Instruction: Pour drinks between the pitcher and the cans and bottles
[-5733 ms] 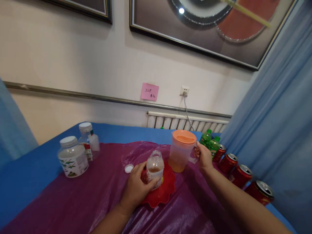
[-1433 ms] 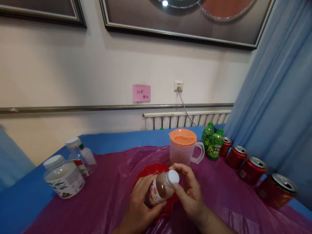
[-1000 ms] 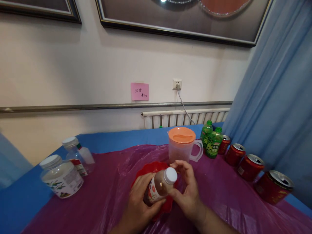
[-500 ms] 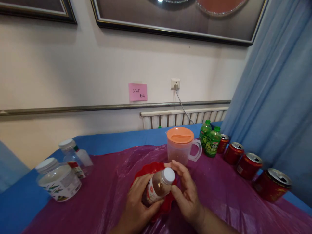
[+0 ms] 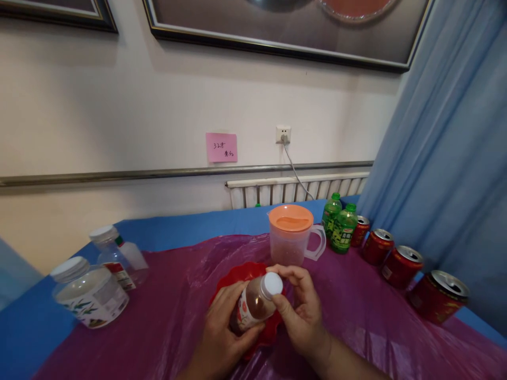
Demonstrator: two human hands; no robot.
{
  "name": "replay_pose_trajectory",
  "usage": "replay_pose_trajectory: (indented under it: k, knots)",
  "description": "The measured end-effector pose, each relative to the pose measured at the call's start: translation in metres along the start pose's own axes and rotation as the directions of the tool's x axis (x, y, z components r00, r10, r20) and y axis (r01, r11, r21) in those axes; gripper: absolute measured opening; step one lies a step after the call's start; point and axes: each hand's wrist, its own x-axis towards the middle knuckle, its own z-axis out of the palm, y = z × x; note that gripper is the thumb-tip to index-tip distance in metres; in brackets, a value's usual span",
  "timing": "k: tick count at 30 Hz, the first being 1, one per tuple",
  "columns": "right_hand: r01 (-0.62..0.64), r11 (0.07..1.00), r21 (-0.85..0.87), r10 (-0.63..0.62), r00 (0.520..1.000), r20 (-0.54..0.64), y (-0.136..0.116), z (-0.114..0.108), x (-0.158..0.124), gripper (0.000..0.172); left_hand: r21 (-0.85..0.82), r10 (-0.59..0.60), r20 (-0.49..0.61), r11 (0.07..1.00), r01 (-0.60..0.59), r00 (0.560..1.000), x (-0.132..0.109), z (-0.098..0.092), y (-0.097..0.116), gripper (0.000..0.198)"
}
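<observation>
My left hand (image 5: 224, 324) is wrapped round a clear bottle (image 5: 253, 306) of brown drink with a flowered label. The bottle tilts to the upper right over a red scalloped bowl (image 5: 264, 338). At its white cap (image 5: 273, 285), my right hand (image 5: 303, 311) has the thumb on the near side and the index finger on the far side, closed round it. Much of the bowl is hidden by the hands and bottle. Just behind stands a clear plastic pitcher (image 5: 288, 248) with an orange lid (image 5: 291, 217).
Two clear empty-looking bottles, one wide (image 5: 91, 295) and one narrower (image 5: 119, 258), stand at left. On the right are two green bottles (image 5: 344, 229) and a row of several red cans (image 5: 402, 266). Purple plastic sheeting (image 5: 170, 311) covers the blue table cloth (image 5: 158, 232).
My right thumb and fingers have closed in on the bottle's white cap from a looser, more open pose. The left hand keeps its hold, and the view has shifted slightly.
</observation>
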Motion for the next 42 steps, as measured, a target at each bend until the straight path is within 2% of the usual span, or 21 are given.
replay_pose_trajectory:
  k: [4, 7, 10, 13, 15, 19, 23, 26, 29, 34, 36, 38, 42]
  knots:
    - [-0.026, 1.000, -0.004, 0.026, 0.995, 0.100, 0.000, -0.002, 0.004, 0.061, -0.082, -0.182, -0.005, 0.980, 0.181, 0.983, 0.000, -0.001, -0.002, 0.057]
    - [-0.032, 0.997, -0.063, 0.041, 0.989, 0.141, 0.004, -0.003, 0.004, 0.053, -0.198, -0.357, -0.019, 0.917, 0.347, 0.934, 0.002, -0.001, -0.008, 0.059]
    - [-0.077, 0.991, -0.113, 0.088, 0.991, 0.097, 0.010, -0.001, 0.004, 0.045, -0.345, -0.498, -0.043, 0.821, 0.455, 0.866, 0.006, 0.001, -0.014, 0.068]
    - [-0.153, 0.982, -0.113, 0.157, 0.987, 0.029, 0.014, 0.004, 0.006, 0.037, -0.486, -0.575, -0.086, 0.737, 0.470, 0.813, 0.011, 0.001, -0.016, 0.076]
    - [-0.194, 0.973, -0.122, 0.194, 0.981, -0.013, 0.013, 0.007, 0.010, 0.035, -0.541, -0.591, -0.100, 0.707, 0.454, 0.801, 0.014, 0.001, -0.015, 0.076]
    - [-0.254, 0.945, -0.206, 0.255, 0.967, -0.022, 0.005, 0.009, 0.018, 0.035, -0.534, -0.571, -0.120, 0.727, 0.432, 0.812, 0.013, 0.000, -0.015, 0.076]
    - [-0.270, 0.919, -0.287, 0.299, 0.952, 0.063, -0.005, 0.011, 0.023, 0.046, -0.466, -0.506, -0.121, 0.788, 0.401, 0.854, 0.010, 0.000, -0.013, 0.076]
    - [-0.231, 0.926, -0.300, 0.282, 0.949, 0.141, -0.011, 0.014, 0.026, 0.064, -0.438, -0.431, -0.073, 0.824, 0.359, 0.900, 0.009, -0.002, -0.011, 0.072]
    - [-0.178, 0.932, -0.315, 0.253, 0.942, 0.218, -0.017, 0.019, 0.031, 0.076, -0.406, -0.384, -0.036, 0.849, 0.337, 0.923, 0.008, -0.002, -0.013, 0.071]
    - [-0.115, 0.947, -0.300, 0.204, 0.938, 0.282, -0.021, 0.021, 0.035, 0.072, -0.354, -0.372, -0.038, 0.873, 0.336, 0.927, 0.005, -0.001, -0.017, 0.071]
    - [-0.129, 0.953, -0.275, 0.204, 0.942, 0.267, -0.019, 0.018, 0.036, 0.066, -0.410, -0.351, -0.007, 0.855, 0.317, 0.936, 0.005, -0.002, -0.014, 0.077]
    - [-0.176, 0.961, -0.215, 0.220, 0.954, 0.203, -0.019, 0.014, 0.037, 0.059, -0.493, -0.313, 0.010, 0.825, 0.277, 0.950, 0.006, -0.006, -0.012, 0.078]
    - [-0.257, 0.965, -0.052, 0.259, 0.965, 0.036, -0.032, -0.008, 0.042, 0.052, -0.505, -0.332, -0.092, 0.828, 0.243, 0.939, 0.008, -0.010, -0.011, 0.061]
